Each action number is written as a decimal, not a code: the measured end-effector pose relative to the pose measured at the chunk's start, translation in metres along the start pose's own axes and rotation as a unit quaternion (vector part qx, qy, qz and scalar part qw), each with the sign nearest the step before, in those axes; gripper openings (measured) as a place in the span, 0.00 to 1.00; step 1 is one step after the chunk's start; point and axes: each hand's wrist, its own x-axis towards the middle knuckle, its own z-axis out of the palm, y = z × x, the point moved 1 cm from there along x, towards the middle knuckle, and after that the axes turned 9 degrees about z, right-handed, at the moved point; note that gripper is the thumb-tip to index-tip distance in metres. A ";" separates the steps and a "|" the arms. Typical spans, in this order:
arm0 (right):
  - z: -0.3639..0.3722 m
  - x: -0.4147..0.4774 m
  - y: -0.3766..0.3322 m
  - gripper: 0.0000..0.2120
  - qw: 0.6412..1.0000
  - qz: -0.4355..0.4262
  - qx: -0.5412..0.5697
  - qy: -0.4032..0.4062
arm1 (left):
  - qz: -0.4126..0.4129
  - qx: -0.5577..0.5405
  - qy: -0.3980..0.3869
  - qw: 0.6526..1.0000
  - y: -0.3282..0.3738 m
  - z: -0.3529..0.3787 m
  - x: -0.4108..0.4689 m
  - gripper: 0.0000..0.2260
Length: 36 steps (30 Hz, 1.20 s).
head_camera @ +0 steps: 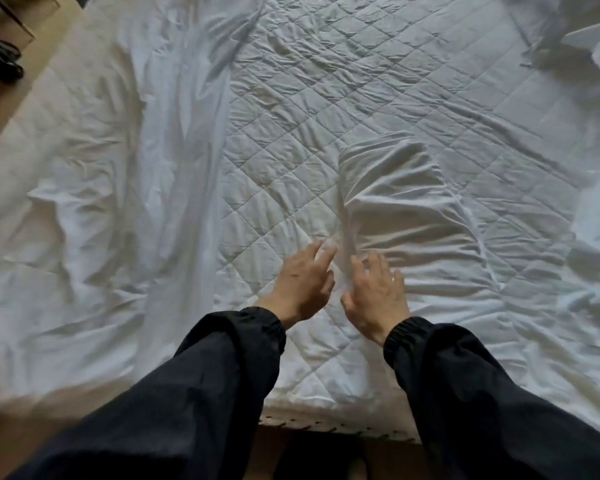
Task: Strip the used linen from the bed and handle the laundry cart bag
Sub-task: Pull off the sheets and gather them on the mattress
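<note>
Over the near edge of the quilted white mattress pad [291, 109], the left hand [302, 282] and right hand [376, 292] hover, fingers spread, flanking a raised ridge of the rumpled white sheet [406, 216]. Stripping seems midway; next, pinch that ridge and gather it nearward.

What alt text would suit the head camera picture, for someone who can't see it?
A person's left hand and right hand, fingers spread, reach either side of a raised fold of white sheet on a bed. The quilted mattress pad lies bare in the middle, with rumpled linen bunched to the left; black sleeves cover both arms.
</note>
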 end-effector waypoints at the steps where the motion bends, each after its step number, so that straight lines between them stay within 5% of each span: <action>1: 0.000 -0.010 -0.012 0.32 1.000 -0.020 0.003 -0.009 | -0.020 -0.008 0.004 1.000 -0.008 -0.006 -0.017 0.23; 7: 0.013 -0.062 -0.083 0.25 0.990 -0.134 0.000 -0.045 | -0.143 0.009 0.017 0.990 -0.061 -0.041 -0.138 0.22; 17: 0.070 -0.115 -0.239 0.23 0.968 -0.208 -0.007 -0.143 | -0.329 -0.009 -0.006 0.944 -0.191 -0.083 -0.310 0.26; 27: 0.135 -0.131 -0.431 0.22 0.962 -0.219 -0.047 -0.157 | -0.390 -0.056 -0.032 0.919 -0.340 -0.119 -0.441 0.31; 36: 0.142 -0.086 -0.522 0.20 0.960 -0.238 -0.062 -0.131 | -0.418 -0.062 -0.008 0.906 -0.442 -0.152 -0.450 0.33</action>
